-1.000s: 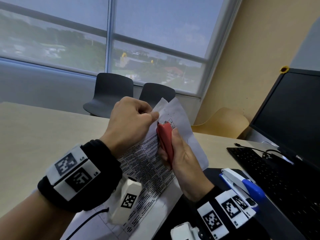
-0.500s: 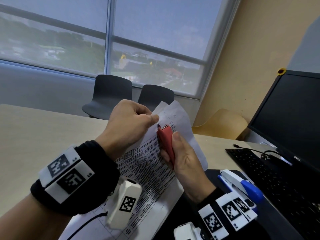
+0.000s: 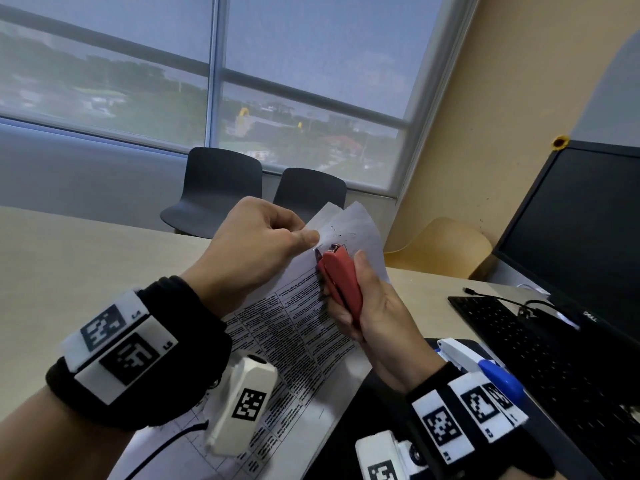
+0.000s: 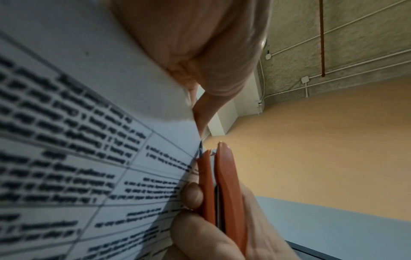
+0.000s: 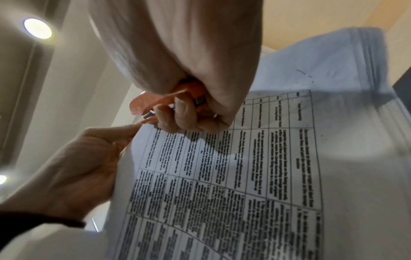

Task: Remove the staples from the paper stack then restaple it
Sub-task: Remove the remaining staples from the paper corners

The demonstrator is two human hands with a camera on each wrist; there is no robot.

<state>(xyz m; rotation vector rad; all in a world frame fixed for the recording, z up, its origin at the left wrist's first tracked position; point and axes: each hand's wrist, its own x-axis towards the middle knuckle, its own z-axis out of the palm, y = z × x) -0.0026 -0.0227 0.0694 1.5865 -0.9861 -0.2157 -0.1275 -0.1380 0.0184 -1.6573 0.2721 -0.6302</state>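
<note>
A wide window (image 3: 311, 81) overlooks a hazy town; two dark chairs (image 3: 221, 188) stand behind a pale table (image 3: 69, 254), beside an ochre wall (image 3: 502, 116).

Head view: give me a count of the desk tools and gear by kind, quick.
Staple remover, red, in the right hand: 1
Stapler, white and blue: 1
Paper stack, pinched by the left hand: 1
Keyboard: 1
Monitor: 1
Total: 5

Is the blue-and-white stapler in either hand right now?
No, the stapler lies on the desk beside the right hand, which grips the red staple remover.
</note>
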